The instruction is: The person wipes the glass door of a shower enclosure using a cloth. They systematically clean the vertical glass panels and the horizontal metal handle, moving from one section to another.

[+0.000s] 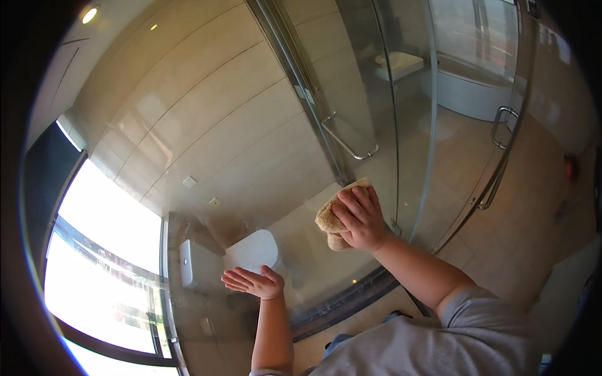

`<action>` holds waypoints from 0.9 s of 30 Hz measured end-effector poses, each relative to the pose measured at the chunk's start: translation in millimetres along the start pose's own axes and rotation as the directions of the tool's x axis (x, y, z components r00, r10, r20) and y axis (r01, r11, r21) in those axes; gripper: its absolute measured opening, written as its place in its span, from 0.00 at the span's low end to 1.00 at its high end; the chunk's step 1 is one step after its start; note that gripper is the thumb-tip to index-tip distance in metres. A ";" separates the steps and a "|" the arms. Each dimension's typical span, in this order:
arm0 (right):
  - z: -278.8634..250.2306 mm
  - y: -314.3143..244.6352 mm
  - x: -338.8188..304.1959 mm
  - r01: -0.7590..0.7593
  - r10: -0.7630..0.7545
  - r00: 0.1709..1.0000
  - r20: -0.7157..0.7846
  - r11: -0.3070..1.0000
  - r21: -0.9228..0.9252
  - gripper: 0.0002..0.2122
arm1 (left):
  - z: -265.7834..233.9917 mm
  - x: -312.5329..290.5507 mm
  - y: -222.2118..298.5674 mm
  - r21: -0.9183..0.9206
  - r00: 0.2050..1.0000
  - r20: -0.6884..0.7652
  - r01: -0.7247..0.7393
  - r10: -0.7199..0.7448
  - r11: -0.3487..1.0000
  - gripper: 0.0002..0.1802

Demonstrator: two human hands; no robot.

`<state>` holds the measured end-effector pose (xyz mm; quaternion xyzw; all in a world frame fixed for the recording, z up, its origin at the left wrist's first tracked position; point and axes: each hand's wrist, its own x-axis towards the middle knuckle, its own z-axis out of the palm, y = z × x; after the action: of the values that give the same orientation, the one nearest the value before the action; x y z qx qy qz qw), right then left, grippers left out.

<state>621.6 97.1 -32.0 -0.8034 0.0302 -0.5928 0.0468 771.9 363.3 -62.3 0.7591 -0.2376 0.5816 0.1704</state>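
My right hand (365,222) grips a folded tan cloth (330,217), its fingers spread over the top and part of the cloth hanging below. The cloth appears to be against a clear glass panel (320,257), though the exact contact cannot be told. My left hand (256,283) is lower and to the left, fingers stretched out and nothing in it; whether it touches the glass is unclear. Behind the left hand, a white toilet (254,249) shows through the glass.
A dark curved sill (342,304) runs along the foot of the glass. Metal handles (503,127) are on the glass door at right, and a metal bar (348,141) is on the far wall. A white bathtub (470,94) stands at the back right; a bright window (103,263) is at left.
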 end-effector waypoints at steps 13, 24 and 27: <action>2.9 32.2 -64.4 0.113 -0.110 0.991 0.076 0.992 -0.050 0.20 | 19.6 -23.1 140.4 -0.186 0.945 0.196 -0.228 0.263 0.956 0.39; -22.3 61.1 18.9 -0.158 0.153 0.946 -0.285 0.987 0.002 0.24 | 34.1 -36.9 139.4 -0.067 0.966 0.072 -0.244 0.248 0.968 0.37; -11.1 59.5 -19.3 -0.144 0.143 0.967 -0.209 0.990 0.014 0.24 | 33.7 -35.7 141.2 -0.073 0.967 0.072 -0.238 0.244 0.968 0.37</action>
<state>605.7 39.5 -53.7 -0.7321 0.0935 -0.6693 0.0855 712.5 234.0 -108.1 0.7416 -0.3532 0.5591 0.1127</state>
